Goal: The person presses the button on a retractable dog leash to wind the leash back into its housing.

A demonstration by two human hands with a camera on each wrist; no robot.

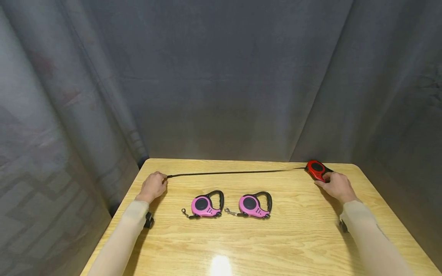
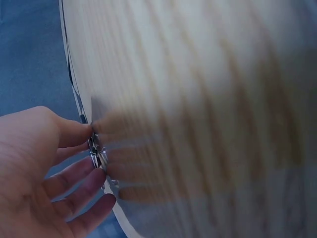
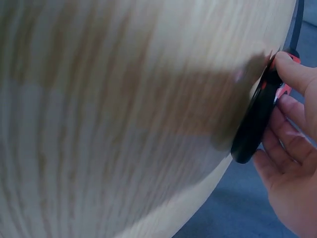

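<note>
My right hand (image 1: pixel 339 186) grips a red and black retractable dog leash (image 1: pixel 315 170) by its body near the table's far right corner. From it a thin black cord (image 1: pixel 224 173) runs leftward across the table to my left hand (image 1: pixel 153 186). In the left wrist view, the thumb and fingers pinch the metal clip (image 2: pixel 95 151) at the cord's end. The black handle (image 3: pixel 255 121) shows beside the right fingers in the right wrist view. Two pink and black leashes lie between the hands: a left one (image 1: pixel 201 206) and a right one (image 1: pixel 250 205), each with its clip pointing left.
The wooden table (image 1: pixel 276 245) has rounded far corners. Grey curtains (image 1: pixel 221 84) hang close behind it and along both sides. A bright reflection shines at the near middle of the tabletop.
</note>
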